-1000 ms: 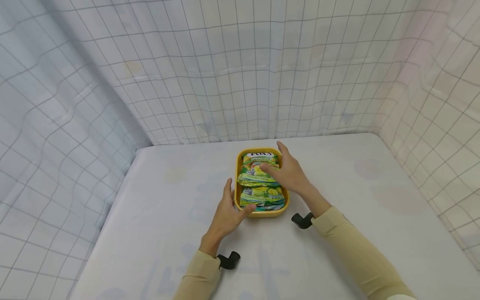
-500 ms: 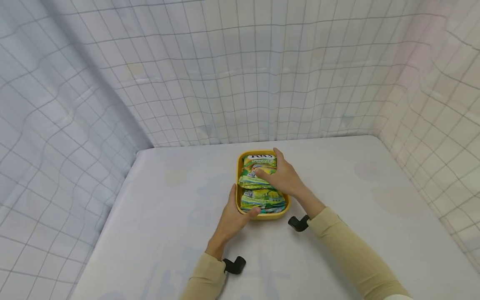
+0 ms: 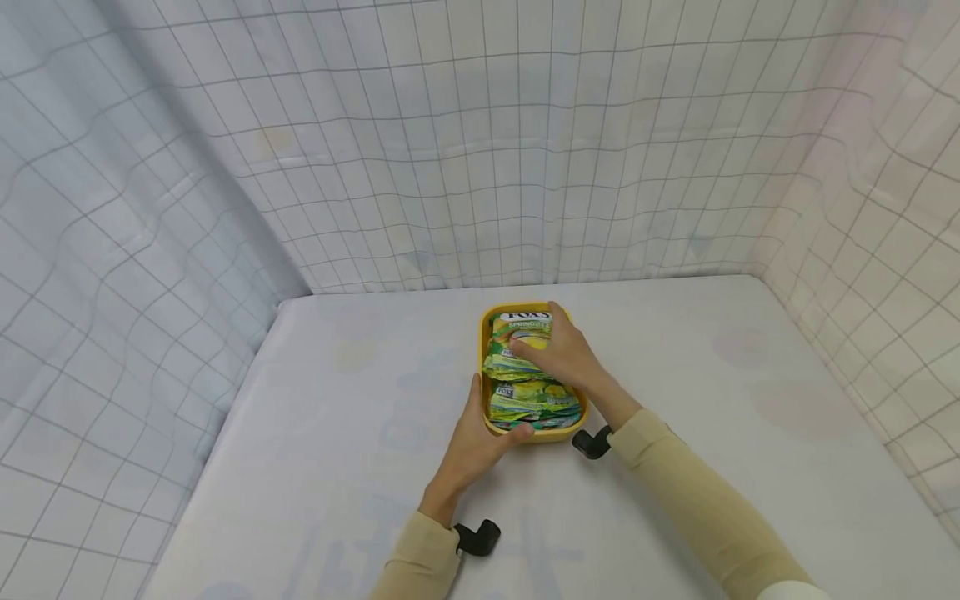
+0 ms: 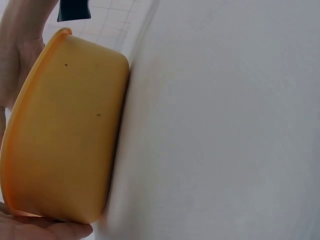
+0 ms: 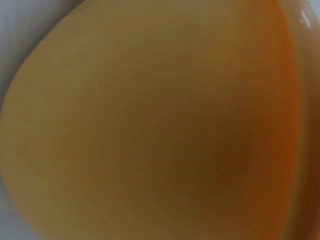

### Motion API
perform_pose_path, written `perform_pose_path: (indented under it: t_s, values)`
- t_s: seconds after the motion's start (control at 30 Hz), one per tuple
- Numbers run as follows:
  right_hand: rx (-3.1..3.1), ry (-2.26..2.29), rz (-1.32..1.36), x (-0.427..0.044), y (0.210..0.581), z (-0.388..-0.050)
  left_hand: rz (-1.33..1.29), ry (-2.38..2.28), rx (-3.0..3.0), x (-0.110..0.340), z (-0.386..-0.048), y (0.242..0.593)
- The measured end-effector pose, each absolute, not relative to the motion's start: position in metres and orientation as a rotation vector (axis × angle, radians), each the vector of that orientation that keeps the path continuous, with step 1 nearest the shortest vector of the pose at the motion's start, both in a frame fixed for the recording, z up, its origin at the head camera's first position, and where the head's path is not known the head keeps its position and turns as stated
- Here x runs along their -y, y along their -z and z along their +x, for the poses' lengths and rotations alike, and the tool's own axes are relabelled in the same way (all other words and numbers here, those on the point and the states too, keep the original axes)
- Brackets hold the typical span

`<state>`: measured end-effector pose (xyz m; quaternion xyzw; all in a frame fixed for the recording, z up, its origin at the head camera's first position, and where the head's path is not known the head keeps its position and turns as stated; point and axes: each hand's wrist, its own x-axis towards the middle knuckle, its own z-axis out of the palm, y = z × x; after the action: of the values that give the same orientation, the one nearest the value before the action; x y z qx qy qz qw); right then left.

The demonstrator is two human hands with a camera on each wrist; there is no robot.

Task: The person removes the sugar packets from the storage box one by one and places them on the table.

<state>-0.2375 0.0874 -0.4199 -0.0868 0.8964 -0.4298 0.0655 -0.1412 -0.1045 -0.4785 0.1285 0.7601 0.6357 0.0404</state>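
A yellow plastic tub (image 3: 517,306) stands on the white table, holding green and yellow Fox's candy packets (image 3: 532,398). "Spring Tea" shows on the upper one. My left hand (image 3: 474,440) lies at the tub's near left corner, fingers straight along its left side and thumb over the front rim. At the right side is my right hand (image 3: 567,354), its thumb stretched over the packets and its fingers along the rim. In the left wrist view, straight fingers (image 4: 47,230) touch the tub wall (image 4: 70,125). Tub wall (image 5: 150,120) fills the right wrist view, which hides the right fingers.
White cloth walls with a grid pattern (image 3: 525,167) enclose the table (image 3: 360,400) at the back and both sides. Black wrist mounts (image 3: 477,537) sit at both cuffs.
Both hands have closed in on the tub; my left hand has come right against its corner. The tub sits slightly further right in view, though the head view has also shifted a little.
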Motion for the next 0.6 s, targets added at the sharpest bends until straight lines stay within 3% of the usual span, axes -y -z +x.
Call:
perform_pose_path:
  t_s: [0.6]
  values:
    - [-2.698,1.128,-0.131,-0.0857,0.4283,-0.2459,0.233,-1.836,-2.397,0.1046,-0.1362,0.4816]
